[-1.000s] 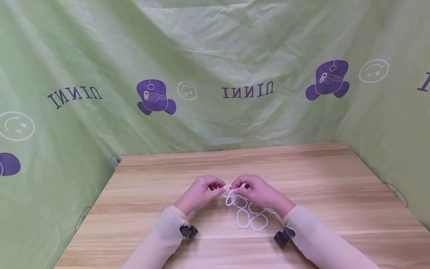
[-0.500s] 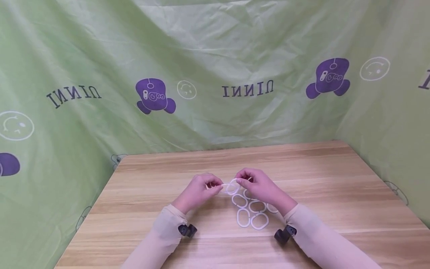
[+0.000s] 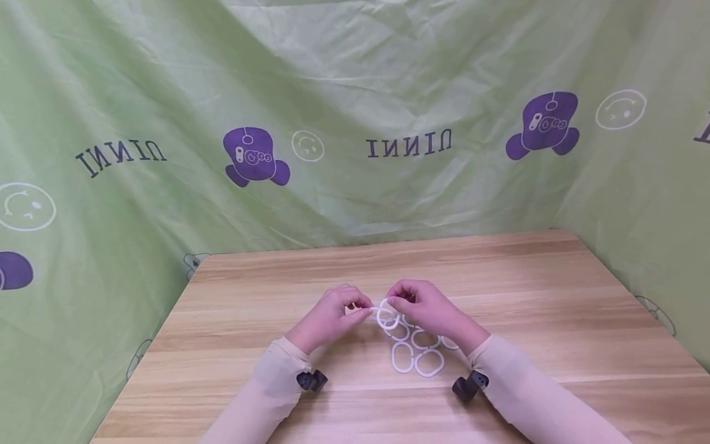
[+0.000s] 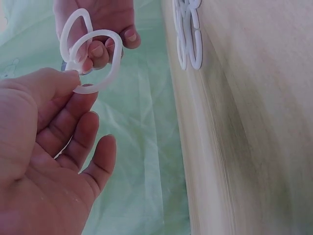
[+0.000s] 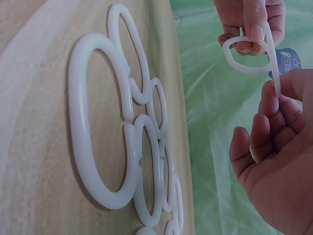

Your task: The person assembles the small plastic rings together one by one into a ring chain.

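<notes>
My left hand [image 3: 334, 316] pinches a white oval plastic ring [image 4: 117, 56] between thumb and fingertips. Opposite it, my right hand [image 3: 429, 307] pinches a second white oval ring [image 5: 275, 73], seen nearly edge-on in the right wrist view. Both rings are off the table and cross each other between the hands; they look linked, though the crossing is partly hidden by fingers. Below and beside the right hand, several more white rings [image 5: 78, 112] lie flat on the wooden table; a narrow gap shows in the nearest. The right hand and wrist cover some of them.
The wooden table [image 3: 249, 277] spreads around both hands. Green printed cloth [image 3: 333, 203] hangs behind it and along both sides. A small black camera [image 3: 313, 381] sits at the left wrist, and another black camera [image 3: 470, 386] at the right.
My right hand has risen a little away from the lying rings, then shifted slightly left. The two held rings have turned and now cross more squarely. The rings on the table stay put.
</notes>
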`<control>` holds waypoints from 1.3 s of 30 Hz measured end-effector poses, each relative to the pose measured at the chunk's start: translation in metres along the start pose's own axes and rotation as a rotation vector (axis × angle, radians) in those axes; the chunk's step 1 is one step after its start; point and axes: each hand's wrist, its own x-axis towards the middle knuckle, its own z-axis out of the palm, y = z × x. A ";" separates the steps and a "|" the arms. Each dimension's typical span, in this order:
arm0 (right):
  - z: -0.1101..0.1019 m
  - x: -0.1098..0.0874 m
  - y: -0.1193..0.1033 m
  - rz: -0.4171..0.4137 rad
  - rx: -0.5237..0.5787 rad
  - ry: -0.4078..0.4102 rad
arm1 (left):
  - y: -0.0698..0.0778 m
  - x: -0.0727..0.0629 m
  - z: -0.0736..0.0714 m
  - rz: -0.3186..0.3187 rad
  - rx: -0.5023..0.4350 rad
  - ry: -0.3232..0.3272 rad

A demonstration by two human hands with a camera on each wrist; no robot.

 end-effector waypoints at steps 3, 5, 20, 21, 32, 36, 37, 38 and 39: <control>0.000 0.000 0.000 -0.002 -0.016 0.000 | 0.001 0.000 0.000 0.003 0.005 -0.001; 0.000 0.000 0.000 0.002 -0.024 -0.004 | 0.001 0.000 -0.001 0.009 0.003 0.000; 0.002 0.001 -0.003 0.026 0.038 0.079 | -0.006 -0.003 0.001 -0.074 -0.093 -0.060; 0.003 0.002 -0.003 0.024 0.037 0.084 | -0.006 -0.002 0.002 -0.077 -0.096 -0.057; 0.009 0.006 -0.007 -0.004 0.059 0.119 | -0.004 -0.001 0.003 -0.187 -0.153 -0.008; 0.010 0.006 -0.005 0.003 0.051 0.093 | -0.007 -0.002 -0.001 -0.209 -0.147 0.011; 0.010 0.006 -0.004 -0.001 0.043 0.087 | -0.008 -0.002 -0.002 -0.214 -0.148 0.015; 0.010 0.007 -0.003 -0.005 0.032 0.078 | -0.009 -0.002 -0.003 -0.222 -0.150 0.019; 0.010 0.007 -0.002 -0.010 0.014 0.067 | -0.010 -0.003 -0.004 -0.230 -0.149 0.024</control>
